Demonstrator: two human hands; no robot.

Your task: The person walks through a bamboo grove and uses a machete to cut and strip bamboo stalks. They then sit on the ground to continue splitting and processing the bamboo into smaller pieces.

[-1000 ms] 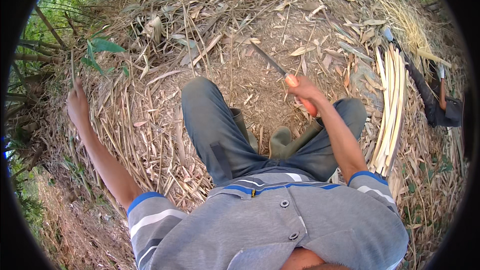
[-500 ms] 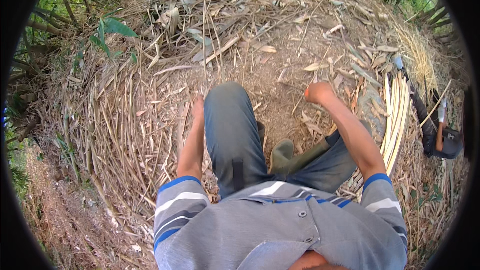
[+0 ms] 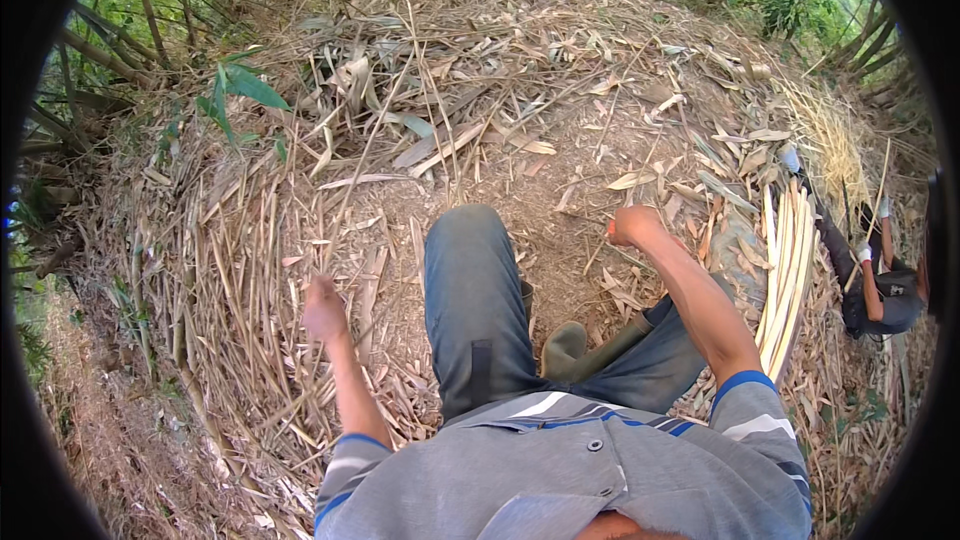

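Observation:
My right hand (image 3: 638, 227) is closed in a fist in front of my right leg. A small orange bit (image 3: 611, 228) shows at its finger side; the rest of what it grips cannot be made out. To the left of my raised knee (image 3: 465, 260), my left hand (image 3: 324, 310) hangs over dry stalks (image 3: 240, 270). Motion blurs its fingers, so whether it holds anything cannot be told. Beside my right forearm lies a bundle of pale split strips (image 3: 788, 275).
A co-worker in a dark cap (image 3: 897, 297) and light gloves is at the far right, with a thin stick (image 3: 878, 190) by the hands. Dry leaves (image 3: 520, 145) and stalks litter the ground. A green leafy sprig (image 3: 240, 90) stands at the left. My rubber boot (image 3: 566, 345) is bent under me.
My left hand has swung out leftward from beside my knee. My right hand stays closed at nearly the same spot. The co-worker's arms and stick have shifted.

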